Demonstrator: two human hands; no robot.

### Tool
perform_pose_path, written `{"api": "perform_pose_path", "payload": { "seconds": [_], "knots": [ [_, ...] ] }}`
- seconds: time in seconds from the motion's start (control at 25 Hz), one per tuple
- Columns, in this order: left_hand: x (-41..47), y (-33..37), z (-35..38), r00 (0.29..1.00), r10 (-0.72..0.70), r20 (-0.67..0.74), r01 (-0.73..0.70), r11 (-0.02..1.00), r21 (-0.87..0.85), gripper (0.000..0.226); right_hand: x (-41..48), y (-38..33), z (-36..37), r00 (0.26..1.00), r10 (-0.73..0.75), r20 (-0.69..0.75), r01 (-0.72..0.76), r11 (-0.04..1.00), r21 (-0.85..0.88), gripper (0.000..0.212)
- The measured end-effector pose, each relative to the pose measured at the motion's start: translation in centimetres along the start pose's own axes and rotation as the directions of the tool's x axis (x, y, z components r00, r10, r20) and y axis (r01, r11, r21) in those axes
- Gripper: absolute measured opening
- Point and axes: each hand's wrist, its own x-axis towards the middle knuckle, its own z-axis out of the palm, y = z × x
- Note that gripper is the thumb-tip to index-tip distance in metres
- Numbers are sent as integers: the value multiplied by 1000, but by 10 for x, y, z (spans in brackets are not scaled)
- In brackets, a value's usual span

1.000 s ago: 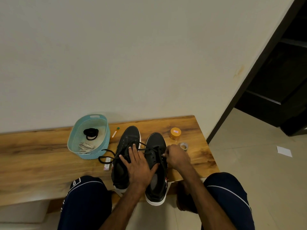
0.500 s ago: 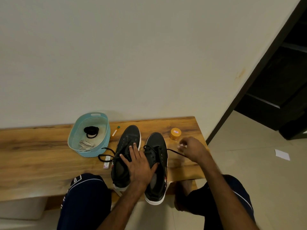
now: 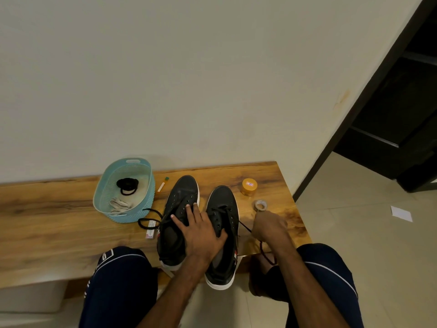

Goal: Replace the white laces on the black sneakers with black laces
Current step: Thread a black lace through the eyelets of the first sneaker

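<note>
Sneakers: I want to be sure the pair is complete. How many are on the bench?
2. The left sneaker lies beside the blue basket, under the left hand; the right sneaker lies alongside it, its black lace held by the right hand. None seems hidden.

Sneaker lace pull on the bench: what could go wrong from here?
1. Both sneakers overhang the front edge of the bench. The left hand only presses flat on them, so a sideways tug on the black lace by the right hand could drag them off.
2. The tape roll sits just beyond the right hand; a wider pull may knock it.
3. The other sneaker's loose lace trails across the bench and could snag.
</note>
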Motion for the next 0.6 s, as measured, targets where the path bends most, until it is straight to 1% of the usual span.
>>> {"api": "perform_pose_path", "payload": {
  "seconds": [0.08,0.12,0.24,0.32,0.4,0.48,0.52,0.6],
  "knots": [
    [-1,0,-2,1000,4,7,-5,1000,21,89,-1,4,3,1000,21,22,-21,1000,-16,22],
    [-2,0,-4,1000,13,-6,-13,1000,18,85,-1,2,3,1000,7,22,-7,1000,17,22],
    [-3,-3,-12,997,40,-64,-44,997,-65,67,1,-10,2,994,-98,-37,105,962,253,30],
    [-3,-5,-13,995,56,-86,-67,989,-133,54,2,-20,2,983,-145,-112,175,920,351,28],
    [0,-9,-12,994,39,-99,-61,971,-230,41,3,-27,5,977,-162,-140,202,914,353,24],
    [6,-12,-14,992,-3,-129,-40,943,-331,25,5,-29,8,978,-161,-134,198,922,333,22],
    [10,-13,-15,991,-13,-131,-33,939,-341,21,6,-28,9,979,-159,-123,191,928,321,22],
    [15,-15,-16,994,-12,-111,-21,955,-297,19,9,-26,12,982,-159,-106,183,942,282,23]
  ]
}}
